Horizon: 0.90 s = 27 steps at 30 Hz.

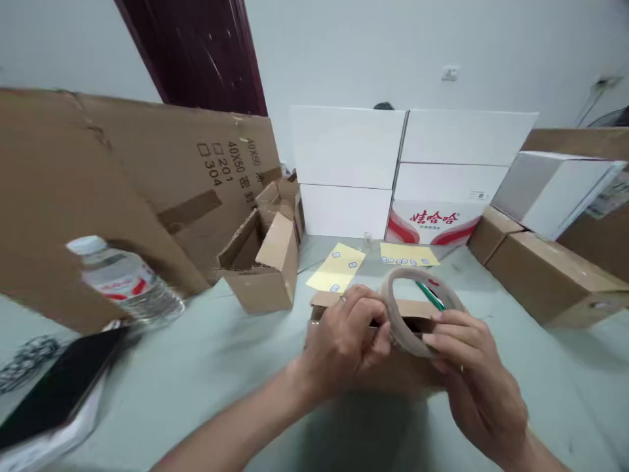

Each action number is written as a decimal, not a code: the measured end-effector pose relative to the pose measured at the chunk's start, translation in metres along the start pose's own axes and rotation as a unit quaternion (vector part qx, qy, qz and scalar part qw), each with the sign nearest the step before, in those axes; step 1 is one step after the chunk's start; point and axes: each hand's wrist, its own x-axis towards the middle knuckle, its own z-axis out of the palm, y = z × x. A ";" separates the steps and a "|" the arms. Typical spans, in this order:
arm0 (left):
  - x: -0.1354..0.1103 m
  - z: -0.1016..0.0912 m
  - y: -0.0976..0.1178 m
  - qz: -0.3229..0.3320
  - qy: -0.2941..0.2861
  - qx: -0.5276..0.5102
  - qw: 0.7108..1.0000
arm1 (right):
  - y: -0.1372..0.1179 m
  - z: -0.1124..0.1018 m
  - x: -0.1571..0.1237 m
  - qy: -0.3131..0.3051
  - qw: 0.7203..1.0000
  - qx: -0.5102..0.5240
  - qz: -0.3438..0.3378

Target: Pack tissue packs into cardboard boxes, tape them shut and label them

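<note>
My right hand (474, 373) grips the near right rim of a wide roll of clear packing tape (400, 328), which is held tilted up on its edge. Against the roll's left side, my left hand (346, 334) is closed, its thumb and fingers curled together; what they pinch is hidden. Directly below both hands stands a small brown cardboard box (393, 377). Its far flaps are raised and a dark gap shows at the top. Through the ring of tape a green pen-like thing (430, 295) is visible.
On the left are an open cardboard box (263, 288), a water bottle (128, 278), a black phone-like slab (61, 387) and a large cardboard panel (162, 170). Yellow sticker sheets (337, 267) lie ahead, before white boxes (348, 157). More brown boxes (555, 269) stand right.
</note>
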 end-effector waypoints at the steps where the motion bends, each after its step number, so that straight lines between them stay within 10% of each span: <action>1: 0.001 -0.002 0.001 -0.001 0.006 0.010 1.000 | -0.001 0.002 -0.002 0.020 0.999 -0.026 0.010; 6: 0.002 -0.006 0.006 -0.009 0.037 0.032 0.999 | -0.005 0.007 -0.006 0.121 0.962 0.079 0.230; 12: 0.003 -0.008 0.005 0.027 0.044 0.027 0.998 | -0.011 -0.008 0.013 -0.018 0.682 0.521 0.512; 14: 0.006 -0.012 0.002 0.061 0.022 0.003 0.998 | -0.013 -0.016 0.019 -0.013 0.638 0.531 0.557; 18: 0.006 -0.021 -0.010 0.045 -0.035 -0.044 0.997 | -0.003 -0.024 0.021 0.018 0.739 0.404 0.539; 21: -0.005 -0.021 -0.015 -0.099 -0.135 -0.046 0.985 | 0.007 -0.020 0.021 -0.005 0.828 0.280 0.486; 27: -0.025 -0.017 -0.013 -0.254 -0.221 -0.033 0.941 | 0.010 -0.001 0.019 -0.078 0.870 0.201 0.443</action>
